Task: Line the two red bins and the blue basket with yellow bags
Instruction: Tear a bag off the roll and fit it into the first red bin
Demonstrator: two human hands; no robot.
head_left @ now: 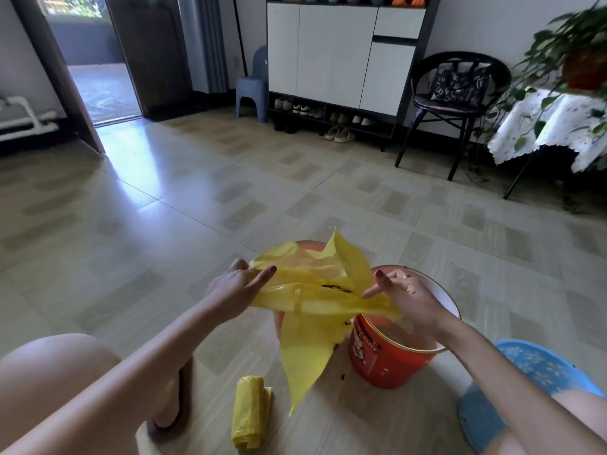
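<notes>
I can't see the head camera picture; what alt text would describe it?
Two bare hands, left hand and right hand, stretch a yellow bag open above two red bins: the near red bin and a second red bin mostly hidden behind the bag. A roll of yellow bags lies on the tiled floor, and a blue basket sits at right.

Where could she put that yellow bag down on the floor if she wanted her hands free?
The widest bare floor lies to her left and ahead, toward the open door. Near her it is crowded: two red bins, the roll of bags and the blue basket ring her knees. Both the left hand and the right hand hold the yellow bag.
</notes>
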